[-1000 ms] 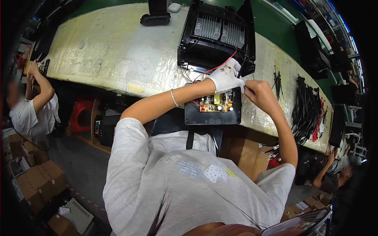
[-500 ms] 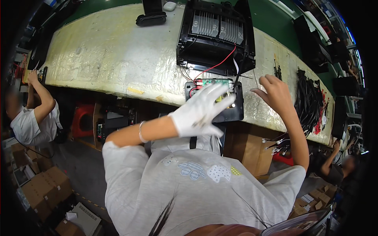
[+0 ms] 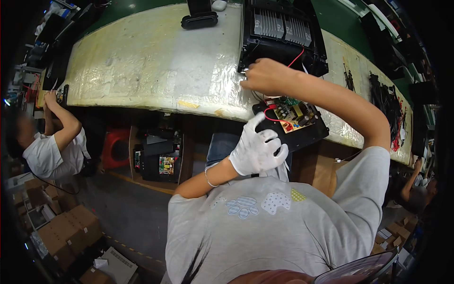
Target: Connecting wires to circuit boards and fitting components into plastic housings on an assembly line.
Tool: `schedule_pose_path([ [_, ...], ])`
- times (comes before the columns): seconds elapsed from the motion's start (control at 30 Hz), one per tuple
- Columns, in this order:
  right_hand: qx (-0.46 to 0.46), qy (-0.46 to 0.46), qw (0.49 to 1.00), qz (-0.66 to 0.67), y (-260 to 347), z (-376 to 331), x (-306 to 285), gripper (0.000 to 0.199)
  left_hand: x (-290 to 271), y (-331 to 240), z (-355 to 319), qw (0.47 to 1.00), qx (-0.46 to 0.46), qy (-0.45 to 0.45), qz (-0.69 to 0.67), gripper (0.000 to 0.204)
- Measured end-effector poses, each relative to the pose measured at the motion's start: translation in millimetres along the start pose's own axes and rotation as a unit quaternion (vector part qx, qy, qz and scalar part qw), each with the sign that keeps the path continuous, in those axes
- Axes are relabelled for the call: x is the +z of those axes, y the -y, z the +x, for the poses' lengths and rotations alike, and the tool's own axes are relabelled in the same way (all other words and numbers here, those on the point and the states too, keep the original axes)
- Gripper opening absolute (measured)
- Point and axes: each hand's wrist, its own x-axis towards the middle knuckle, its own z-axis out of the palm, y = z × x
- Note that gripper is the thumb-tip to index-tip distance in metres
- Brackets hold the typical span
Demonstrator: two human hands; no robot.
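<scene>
Bright, sharp centre; dark fisheye rim

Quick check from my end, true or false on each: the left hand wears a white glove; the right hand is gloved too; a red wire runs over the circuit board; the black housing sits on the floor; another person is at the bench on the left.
1. The left hand wears a white glove. True.
2. The right hand is gloved too. False: it is bare.
3. A red wire runs over the green circuit board. True.
4. The black housing sits on the floor. False: it stands on the wrapped bench.
5. Another person is at the bench on the left. True.
</scene>
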Motion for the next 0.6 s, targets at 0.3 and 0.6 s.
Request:
schedule_pose_path([
  [0.3, 0.082, -0.018, 0.923, 0.376, -24.5, -78.9, -55.9, 0.024, -3.5, 63.9, 15.9, 0.979, -0.157, -0.043, -0.122, 0.073],
  [0.6, 0.158, -0.103, 0.881, 0.433, -7.6, -84.8, -44.5, 0.025, 13.1, 98.8, 25.9, 0.943, -0.167, -0.024, -0.285, 0.049],
])
